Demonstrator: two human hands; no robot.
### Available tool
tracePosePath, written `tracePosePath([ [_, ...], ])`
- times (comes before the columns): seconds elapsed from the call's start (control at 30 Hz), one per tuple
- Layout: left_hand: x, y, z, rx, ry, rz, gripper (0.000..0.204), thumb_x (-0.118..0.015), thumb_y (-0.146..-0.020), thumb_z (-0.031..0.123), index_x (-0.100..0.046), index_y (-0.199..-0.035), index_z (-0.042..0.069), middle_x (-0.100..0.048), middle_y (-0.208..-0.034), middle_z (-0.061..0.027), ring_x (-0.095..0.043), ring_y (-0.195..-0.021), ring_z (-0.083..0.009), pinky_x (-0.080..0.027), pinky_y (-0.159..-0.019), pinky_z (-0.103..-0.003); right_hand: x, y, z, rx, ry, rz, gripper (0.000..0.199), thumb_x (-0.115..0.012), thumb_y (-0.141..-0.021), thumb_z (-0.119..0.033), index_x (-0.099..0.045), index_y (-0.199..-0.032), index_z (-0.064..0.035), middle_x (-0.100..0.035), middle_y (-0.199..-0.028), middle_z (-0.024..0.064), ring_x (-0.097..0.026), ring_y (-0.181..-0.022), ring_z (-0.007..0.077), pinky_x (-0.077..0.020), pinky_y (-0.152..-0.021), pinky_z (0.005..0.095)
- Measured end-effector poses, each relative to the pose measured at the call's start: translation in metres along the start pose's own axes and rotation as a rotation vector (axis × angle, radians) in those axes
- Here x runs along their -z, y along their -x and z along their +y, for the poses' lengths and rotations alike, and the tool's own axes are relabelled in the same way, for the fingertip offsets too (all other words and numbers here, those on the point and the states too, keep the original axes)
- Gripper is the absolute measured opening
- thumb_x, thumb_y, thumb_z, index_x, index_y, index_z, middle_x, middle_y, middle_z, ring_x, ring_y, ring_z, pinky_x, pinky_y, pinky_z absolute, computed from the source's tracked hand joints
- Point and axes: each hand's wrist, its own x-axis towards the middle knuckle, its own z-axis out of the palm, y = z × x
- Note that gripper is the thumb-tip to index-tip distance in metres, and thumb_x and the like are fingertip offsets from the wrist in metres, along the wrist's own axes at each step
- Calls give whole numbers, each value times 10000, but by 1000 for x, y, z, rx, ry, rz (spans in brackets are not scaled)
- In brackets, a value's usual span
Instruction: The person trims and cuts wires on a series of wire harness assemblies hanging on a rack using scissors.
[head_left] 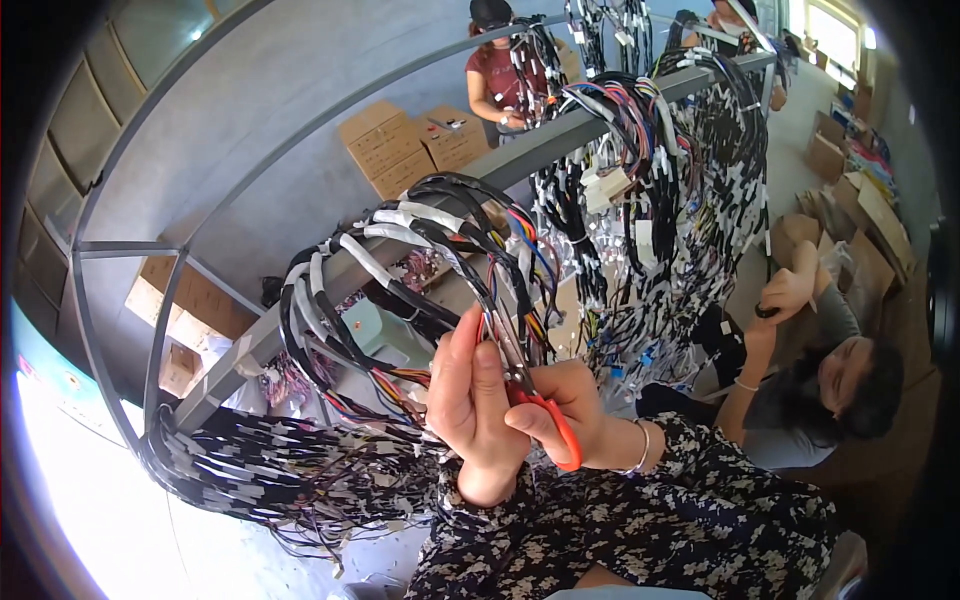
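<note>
My right hand (575,400) grips a pair of scissors (558,430) with red-orange handles. The blades point up and away, beside the fingertips of my left hand (468,400). Those left fingers are pinched together at the near side of a hanging wire harness (400,225); what lies between them is too small to make out. Black-sheathed bundles with white tape and coloured wires make up this harness, which is draped in loops over a grey metal beam (345,270).
More wire harnesses (640,180) hang farther along the beam. A dense bundle (250,460) hangs at the near left end. Cardboard boxes (385,140) stand behind the rack. One co-worker (840,390) sits close on my right; another (500,80) stands at the back.
</note>
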Motion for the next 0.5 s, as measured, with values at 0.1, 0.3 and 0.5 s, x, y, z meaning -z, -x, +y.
tracePosePath([
  [0.1, 0, 0, 5, -10, -57, 11, 265, -556, -998, 35, -655, -1217, -78, -659, -898, -96, -570, -752, -149, -432, -663, -272, 3, 2, 8, 79, 64, 2, 452, -729, -932, -367, -605, -654, -33, -549, -549, 68, -501, -475, 143, -378, -447, 302],
  [0.3, 12, 14, -12, 65, -21, 92, 254, -559, -994, -3, -649, -1218, -81, -704, -888, -108, -639, -780, -133, -492, -686, -243, 27, -14, -40, 197, -157, 139, 544, -498, -1018, -470, -483, -624, -96, -480, -490, 7, -430, -369, 125, -290, -320, 263],
  [0.5, 1, -3, 12, 73, -91, 27, 349, -651, -940, 2, -599, -1280, -57, -723, -935, -109, -670, -793, -131, -533, -709, -259, 16, -21, -26, -144, 76, 386, 433, -583, -997, -293, -627, -697, 17, -561, -534, 43, -513, -428, 114, -353, -412, 249],
])
